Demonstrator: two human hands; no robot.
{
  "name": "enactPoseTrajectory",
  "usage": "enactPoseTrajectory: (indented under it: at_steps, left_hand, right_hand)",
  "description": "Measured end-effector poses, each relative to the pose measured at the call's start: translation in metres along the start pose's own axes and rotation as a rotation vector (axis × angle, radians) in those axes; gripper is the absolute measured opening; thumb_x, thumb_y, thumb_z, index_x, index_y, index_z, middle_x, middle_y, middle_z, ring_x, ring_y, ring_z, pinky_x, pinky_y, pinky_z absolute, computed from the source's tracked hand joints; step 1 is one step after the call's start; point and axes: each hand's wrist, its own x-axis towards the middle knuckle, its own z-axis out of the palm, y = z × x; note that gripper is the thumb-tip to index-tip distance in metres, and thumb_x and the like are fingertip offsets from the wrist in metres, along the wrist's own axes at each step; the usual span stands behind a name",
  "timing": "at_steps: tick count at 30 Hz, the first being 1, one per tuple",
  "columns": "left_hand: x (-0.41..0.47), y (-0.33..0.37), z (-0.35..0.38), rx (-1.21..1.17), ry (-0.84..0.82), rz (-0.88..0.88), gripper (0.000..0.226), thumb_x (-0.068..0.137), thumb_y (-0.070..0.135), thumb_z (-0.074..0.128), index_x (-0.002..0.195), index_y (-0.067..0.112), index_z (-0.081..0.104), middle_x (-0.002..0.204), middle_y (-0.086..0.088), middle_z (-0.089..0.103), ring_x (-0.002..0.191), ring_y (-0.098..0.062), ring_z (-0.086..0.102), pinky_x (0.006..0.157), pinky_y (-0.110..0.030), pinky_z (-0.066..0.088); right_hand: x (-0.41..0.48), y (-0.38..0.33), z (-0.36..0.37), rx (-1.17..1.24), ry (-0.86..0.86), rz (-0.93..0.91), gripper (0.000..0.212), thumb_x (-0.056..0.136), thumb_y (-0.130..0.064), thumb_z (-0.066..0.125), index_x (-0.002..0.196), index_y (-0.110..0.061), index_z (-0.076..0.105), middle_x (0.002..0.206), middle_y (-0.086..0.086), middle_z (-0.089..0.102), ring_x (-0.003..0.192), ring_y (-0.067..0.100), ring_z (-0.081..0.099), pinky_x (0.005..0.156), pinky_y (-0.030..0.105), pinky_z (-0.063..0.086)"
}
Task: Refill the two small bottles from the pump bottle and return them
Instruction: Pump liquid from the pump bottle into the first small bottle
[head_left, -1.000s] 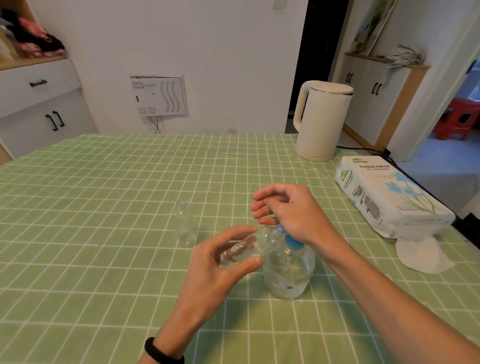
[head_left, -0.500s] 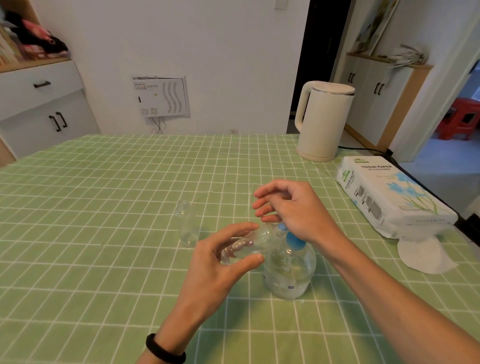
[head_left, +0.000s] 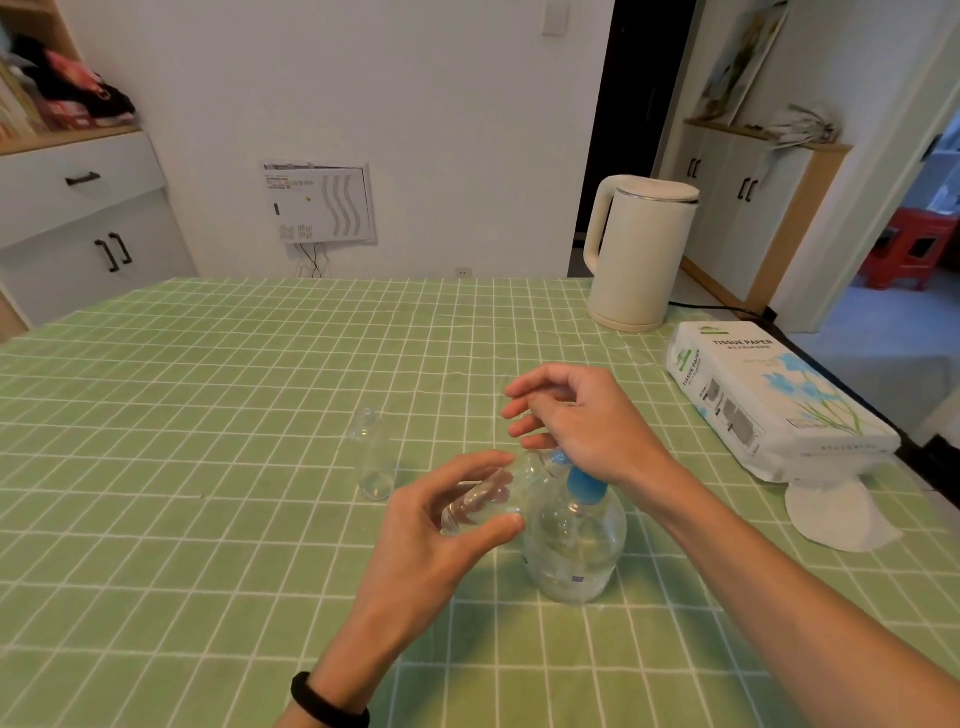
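Note:
A clear round pump bottle (head_left: 574, 545) with a blue collar stands on the green checked tablecloth (head_left: 208, 415). My right hand (head_left: 582, 421) rests on top of its blue pump head, palm down, fingers loosely spread. My left hand (head_left: 441, 525) grips a small clear bottle (head_left: 483, 501), tilted on its side with its mouth up against the pump's nozzle. A second small clear bottle (head_left: 371, 454) stands upright and uncapped on the cloth, left of both hands and apart from them.
A white electric kettle (head_left: 639, 254) stands at the table's far right with its cord trailing off. A tissue paper pack (head_left: 769, 395) lies along the right edge, a loose white tissue (head_left: 836, 514) in front of it. Cabinets stand beyond the table on both sides.
Both hands and the bottles keep nearly the same pose. The right hand's fingers have shifted slightly on the pump head.

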Motion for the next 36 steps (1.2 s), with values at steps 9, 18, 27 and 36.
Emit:
enactPoseTrajectory:
  at_steps: [9,18,27,36]
  left_hand:
    - [0.001,0.004,-0.002,0.026,-0.016,0.014,0.049,0.079,0.003,0.090,0.120,0.027,0.078,0.114,0.009,0.082,0.109,-0.011,0.078,0.097,-0.030,0.062]
    - [0.001,-0.006,-0.003,0.060,-0.009,0.024,0.050,0.078,0.004,0.091,0.120,0.029,0.078,0.115,0.011,0.082,0.110,-0.010,0.077,0.096,-0.027,0.061]
    - [0.000,-0.001,-0.002,0.022,-0.012,0.009,0.050,0.080,0.003,0.090,0.118,0.033,0.079,0.114,0.009,0.082,0.109,-0.012,0.078,0.097,-0.031,0.062]
    - [0.001,0.003,-0.004,0.036,-0.018,0.019,0.049,0.080,0.007,0.090,0.120,0.034,0.078,0.115,0.011,0.081,0.109,-0.011,0.078,0.097,-0.031,0.062]
  right_hand:
    - [-0.001,-0.001,-0.004,0.064,0.006,-0.011,0.031,0.104,0.004,0.047,0.100,-0.009,0.075,0.089,0.006,0.080,0.078,0.015,0.078,0.066,0.023,0.061]
    - [-0.003,0.004,0.004,0.060,-0.019,0.032,0.039,0.100,0.011,0.040,0.096,-0.006,0.074,0.090,0.011,0.078,0.073,0.010,0.076,0.065,0.022,0.062]
    - [-0.003,-0.001,0.001,-0.011,0.002,0.033,0.035,0.101,0.005,0.044,0.098,-0.011,0.075,0.092,0.005,0.079,0.077,0.012,0.078,0.070,0.025,0.064]
    - [0.000,-0.002,0.000,0.005,0.022,0.023,0.037,0.102,0.006,0.043,0.095,-0.014,0.074,0.088,0.003,0.080,0.077,0.013,0.078,0.066,0.023,0.062]
